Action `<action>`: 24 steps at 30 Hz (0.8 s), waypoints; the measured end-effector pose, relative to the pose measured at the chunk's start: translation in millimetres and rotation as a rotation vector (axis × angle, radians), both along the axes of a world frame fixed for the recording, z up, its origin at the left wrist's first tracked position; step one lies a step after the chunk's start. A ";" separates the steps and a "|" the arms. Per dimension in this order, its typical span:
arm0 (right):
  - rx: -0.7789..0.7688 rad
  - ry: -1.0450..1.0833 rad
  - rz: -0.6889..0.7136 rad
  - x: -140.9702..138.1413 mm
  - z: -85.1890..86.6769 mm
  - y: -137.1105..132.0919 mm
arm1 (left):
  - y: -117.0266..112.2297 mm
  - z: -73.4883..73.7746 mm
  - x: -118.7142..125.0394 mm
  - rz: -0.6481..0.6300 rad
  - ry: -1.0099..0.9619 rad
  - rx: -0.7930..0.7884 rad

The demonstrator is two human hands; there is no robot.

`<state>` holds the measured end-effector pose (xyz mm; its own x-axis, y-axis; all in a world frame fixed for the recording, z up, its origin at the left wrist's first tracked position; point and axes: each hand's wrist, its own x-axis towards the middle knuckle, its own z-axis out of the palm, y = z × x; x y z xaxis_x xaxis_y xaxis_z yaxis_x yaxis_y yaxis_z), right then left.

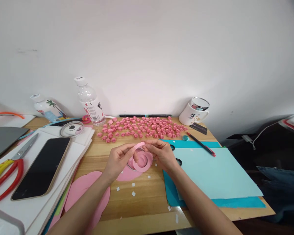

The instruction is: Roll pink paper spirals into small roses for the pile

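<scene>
A spiral-cut strip of pink paper (145, 167) hangs in loops between my hands, just above the table. My left hand (120, 158) pinches its upper end between thumb and fingers. Close beside it, my right hand (163, 153) pinches the same strip, fingertips nearly meeting the left ones. Under the coil lies a flat pink paper piece (128, 174). More pink paper shapes (85, 187) rest near my left forearm. Behind my hands spread many small rolled pink paper roses (149, 125). Black scissor handles (178, 162) show beside my right hand, their blades mostly hidden.
Left: a phone (42, 168), red-yellow scissors (13, 166) and a paper stack (83, 143). A clear bottle (89, 101) and white mug (192, 112) stand by the wall. Right: pale blue sheets (215, 173) and a pen (201, 144). Small white paper squares (133, 194) dot the wood.
</scene>
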<state>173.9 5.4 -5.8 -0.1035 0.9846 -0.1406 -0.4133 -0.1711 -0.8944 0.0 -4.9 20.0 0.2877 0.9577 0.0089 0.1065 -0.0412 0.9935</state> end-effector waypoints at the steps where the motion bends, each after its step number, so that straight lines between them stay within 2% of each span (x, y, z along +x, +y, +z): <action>1: -0.009 0.003 -0.012 0.3 -0.7 0.3 | 0.1 -0.4 -0.1 -0.007 0.004 0.004; 13: 0.016 -0.020 -0.066 -0.6 1.0 1.0 | -1.1 2.7 2.6 -0.025 0.014 -0.017; 21: 0.000 -0.025 -0.017 -0.1 1.3 0.8 | 0.5 1.3 -0.8 -0.016 0.024 0.004; 24: -0.011 -0.021 -0.039 0.4 -0.4 1.1 | 0.5 3.5 0.1 -0.019 0.020 0.014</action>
<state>174.3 6.5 -6.3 -0.0620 0.9863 -0.1529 -0.4009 -0.1649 -0.9011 0.1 -4.4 23.5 0.3062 0.9518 0.0163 0.1258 -0.0575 0.9904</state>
